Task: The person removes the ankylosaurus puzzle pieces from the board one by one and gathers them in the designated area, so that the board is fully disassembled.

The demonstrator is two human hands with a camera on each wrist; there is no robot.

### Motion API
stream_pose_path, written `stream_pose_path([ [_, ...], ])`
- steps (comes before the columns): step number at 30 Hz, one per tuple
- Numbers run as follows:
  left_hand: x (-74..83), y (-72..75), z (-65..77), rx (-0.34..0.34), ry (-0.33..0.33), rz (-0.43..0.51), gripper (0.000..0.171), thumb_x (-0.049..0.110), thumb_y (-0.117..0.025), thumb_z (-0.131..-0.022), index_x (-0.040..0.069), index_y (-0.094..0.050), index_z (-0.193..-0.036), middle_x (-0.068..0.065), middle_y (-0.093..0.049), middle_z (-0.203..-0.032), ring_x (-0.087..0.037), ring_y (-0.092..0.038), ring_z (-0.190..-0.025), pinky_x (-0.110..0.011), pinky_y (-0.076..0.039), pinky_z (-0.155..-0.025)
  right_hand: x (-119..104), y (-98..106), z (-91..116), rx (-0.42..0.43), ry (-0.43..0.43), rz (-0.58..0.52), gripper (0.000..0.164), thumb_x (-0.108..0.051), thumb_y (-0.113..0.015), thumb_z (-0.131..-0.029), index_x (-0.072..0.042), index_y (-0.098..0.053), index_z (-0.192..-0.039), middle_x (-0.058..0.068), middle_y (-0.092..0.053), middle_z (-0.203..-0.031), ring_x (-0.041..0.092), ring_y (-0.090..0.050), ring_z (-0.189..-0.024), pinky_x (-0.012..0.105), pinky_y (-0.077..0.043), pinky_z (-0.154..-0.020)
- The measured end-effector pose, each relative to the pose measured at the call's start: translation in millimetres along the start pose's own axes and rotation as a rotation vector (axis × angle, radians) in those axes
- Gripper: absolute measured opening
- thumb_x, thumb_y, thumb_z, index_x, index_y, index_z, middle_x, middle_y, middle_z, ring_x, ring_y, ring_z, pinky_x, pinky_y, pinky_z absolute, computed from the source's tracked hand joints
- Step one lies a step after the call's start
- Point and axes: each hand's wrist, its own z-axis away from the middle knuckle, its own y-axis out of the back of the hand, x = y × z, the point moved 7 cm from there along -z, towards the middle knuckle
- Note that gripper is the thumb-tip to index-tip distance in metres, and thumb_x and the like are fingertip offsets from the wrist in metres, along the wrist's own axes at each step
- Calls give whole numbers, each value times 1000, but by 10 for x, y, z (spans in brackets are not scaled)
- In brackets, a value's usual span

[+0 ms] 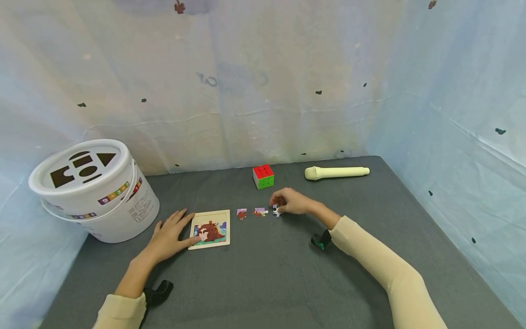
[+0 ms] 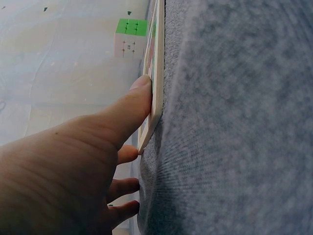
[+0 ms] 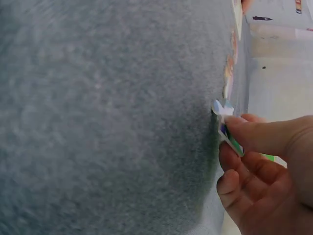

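My left hand [image 1: 166,238] lies with spread fingers at the left side of a wooden puzzle tray [image 1: 210,214]. Its thumb rests on the tray's lower left, while the index fingertip touches the upper left corner. Inside the tray is a partly filled picture of a brown dinosaur. To its right, my right hand [image 1: 294,201] pinches a small jigsaw piece [image 3: 234,142] between thumb and fingers, tilted close over the cloth. Two loose jigsaw pieces, one purple and red [image 1: 241,213] and another with a tab [image 1: 260,212], lie in a row between tray and right hand.
A large white bucket [image 1: 141,201] with shaped holes in its lid stands at the left. Behind the loose pieces sits a puzzle cube [image 1: 263,177]. A pale yellow toy microphone [image 1: 337,172] lies at the back right. Dark cloth covers the table [image 1: 263,283]; sheets hang around it.
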Motion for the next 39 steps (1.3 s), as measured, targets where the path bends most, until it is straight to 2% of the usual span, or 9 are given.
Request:
stream_pose_path([
  [5,-4,-4,-4,-2,-1,-2,88,63,-66,-87,5,-43,-150,-29,-31,-155,-52,-25,-141,-81,-13,-100,-39,-32,2,42,22,127,27,2,-76,-85,2,-70,-111,12,-65,-106,20,-62,-94,30,-51,-81],
  [12,-11,-11,-2,2,-2,-5,88,63,-65,-87,5,-44,-150,-28,-31,-155,-52,-26,-141,-81,-13,-100,-73,-59,12,81,-26,210,37,-5,-79,-85,2,-66,-118,11,-63,-103,21,-59,-90,32,-49,-79],
  [18,-24,-19,-1,4,-1,-3,89,63,-66,-87,6,-43,-150,-29,-31,-155,-52,-25,-141,-81,-13,-100,-78,-58,51,121,-43,274,31,-11,-83,-82,-5,-70,-109,7,-61,-101,21,-59,-94,36,-49,-81],
  [25,-12,-14,-5,4,-2,-4,89,63,-66,-87,5,-44,-150,-30,-32,-154,-52,-26,-141,-81,-13,-99,-82,-66,73,123,-43,279,34,-14,-83,-82,-5,-72,-113,8,-60,-99,23,-57,-90,33,-45,-75],
  [34,4,-15,-6,7,-7,-3,88,63,-65,-87,5,-43,-150,-29,-32,-154,-52,-26,-140,-82,-14,-99,-60,-59,102,133,-31,252,32,-13,-82,-84,-1,-71,-112,10,-62,-102,24,-60,-94,36,-50,-80],
  [39,-16,-19,5,3,-8,8,88,63,-65,-88,6,-42,-151,-28,-30,-156,-52,-23,-142,-81,-12,-100,-118,-90,132,141,7,336,30,-15,-80,-85,-2,-73,-111,9,-59,-98,22,-62,-88,32,-51,-74],
])
